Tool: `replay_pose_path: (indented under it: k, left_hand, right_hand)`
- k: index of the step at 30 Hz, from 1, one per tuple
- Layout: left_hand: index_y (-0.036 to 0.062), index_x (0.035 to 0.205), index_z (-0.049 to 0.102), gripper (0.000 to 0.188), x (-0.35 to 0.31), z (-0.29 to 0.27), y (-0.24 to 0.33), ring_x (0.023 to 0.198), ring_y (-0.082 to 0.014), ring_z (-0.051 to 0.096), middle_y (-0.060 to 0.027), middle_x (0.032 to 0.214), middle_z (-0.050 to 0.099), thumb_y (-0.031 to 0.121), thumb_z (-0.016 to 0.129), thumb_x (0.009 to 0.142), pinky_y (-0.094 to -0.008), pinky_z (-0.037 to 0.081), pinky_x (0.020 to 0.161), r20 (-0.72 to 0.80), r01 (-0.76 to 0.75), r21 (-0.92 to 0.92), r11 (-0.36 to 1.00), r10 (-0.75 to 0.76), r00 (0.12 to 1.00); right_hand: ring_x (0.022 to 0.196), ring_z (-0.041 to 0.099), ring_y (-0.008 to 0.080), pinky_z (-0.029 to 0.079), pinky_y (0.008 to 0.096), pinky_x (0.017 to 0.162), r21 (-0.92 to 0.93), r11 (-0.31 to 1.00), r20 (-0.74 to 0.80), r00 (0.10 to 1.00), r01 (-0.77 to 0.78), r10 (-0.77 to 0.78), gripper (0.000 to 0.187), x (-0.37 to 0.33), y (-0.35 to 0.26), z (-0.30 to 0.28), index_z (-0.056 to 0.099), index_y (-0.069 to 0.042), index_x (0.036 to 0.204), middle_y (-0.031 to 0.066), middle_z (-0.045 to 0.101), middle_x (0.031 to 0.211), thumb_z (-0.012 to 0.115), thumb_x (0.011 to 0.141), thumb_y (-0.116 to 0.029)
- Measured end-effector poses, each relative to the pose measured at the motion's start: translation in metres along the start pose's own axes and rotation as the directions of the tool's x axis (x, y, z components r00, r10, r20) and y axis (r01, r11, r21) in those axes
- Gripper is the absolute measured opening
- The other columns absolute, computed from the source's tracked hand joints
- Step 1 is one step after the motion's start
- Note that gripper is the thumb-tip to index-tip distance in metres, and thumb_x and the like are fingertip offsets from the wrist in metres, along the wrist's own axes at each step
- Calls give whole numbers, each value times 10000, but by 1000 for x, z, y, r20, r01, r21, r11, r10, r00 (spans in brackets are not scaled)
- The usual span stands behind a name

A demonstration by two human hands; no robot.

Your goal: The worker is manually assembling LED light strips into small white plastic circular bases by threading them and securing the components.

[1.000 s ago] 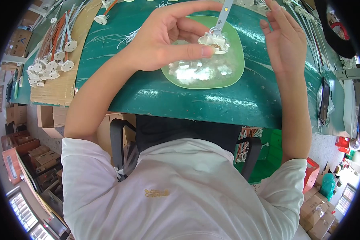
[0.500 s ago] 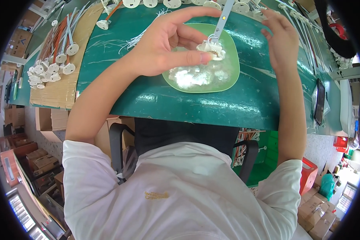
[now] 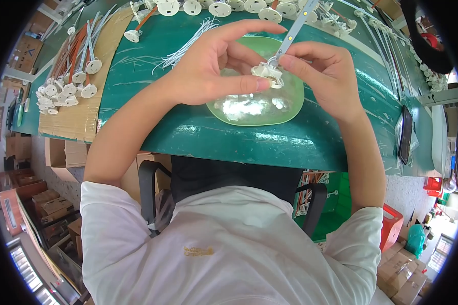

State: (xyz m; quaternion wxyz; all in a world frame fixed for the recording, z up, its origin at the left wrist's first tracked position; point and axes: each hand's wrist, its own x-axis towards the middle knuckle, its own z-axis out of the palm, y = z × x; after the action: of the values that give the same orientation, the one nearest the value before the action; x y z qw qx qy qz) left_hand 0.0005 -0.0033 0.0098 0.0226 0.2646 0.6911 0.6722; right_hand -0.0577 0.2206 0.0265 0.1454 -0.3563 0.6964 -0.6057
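My left hand grips a white round plastic lamp base between thumb and fingers. From this base an LED strip, narrow and pale with small yellow chips, rises away from me and to the right. My right hand is closed in a pinch at the strip's lower end, where thin white wire shows. Its fingertips partly hide what they touch. Directly beneath both hands lies a pale green tray holding shiny clear pieces, too blurred by glare to name.
A bundle of white wires lies beyond my left hand on the green table. Several lamp bases on strips rest on cardboard at the left. More white discs line the far side. A dark phone-like slab lies far right.
My right hand has come down and left from the far right, closing its fingers at the strip's lower end. The left hand still holds the lamp base, slightly lower in view.
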Motion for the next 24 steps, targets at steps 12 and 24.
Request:
replay_pose_path:
  k: [12, 24]
  left_hand:
    - [98, 1401, 451, 671, 1, 0, 0, 772, -120, 666, -92, 910, 712, 59, 750, 802, -270, 526, 731, -7, 9, -16, 1000, -9, 1000]
    - [57, 1460, 344, 748, 0, -1, 4, 977, -208, 670, -167, 1033, 695, 59, 721, 815, -334, 512, 897, 65, 81, 53, 995, -85, 994]
  right_hand:
    - [870, 640, 118, 505, 263, 809, 43, 997, -27, 998, 63, -62, 176, 3, 6, -12, 691, 30, 1033, 77, 708, 933, 656, 916, -96]
    - [861, 627, 101, 502, 261, 805, 13, 998, -87, 995, 59, -58, 179, 1, 2, -5, 703, 26, 1007, 58, 703, 917, 693, 893, -112]
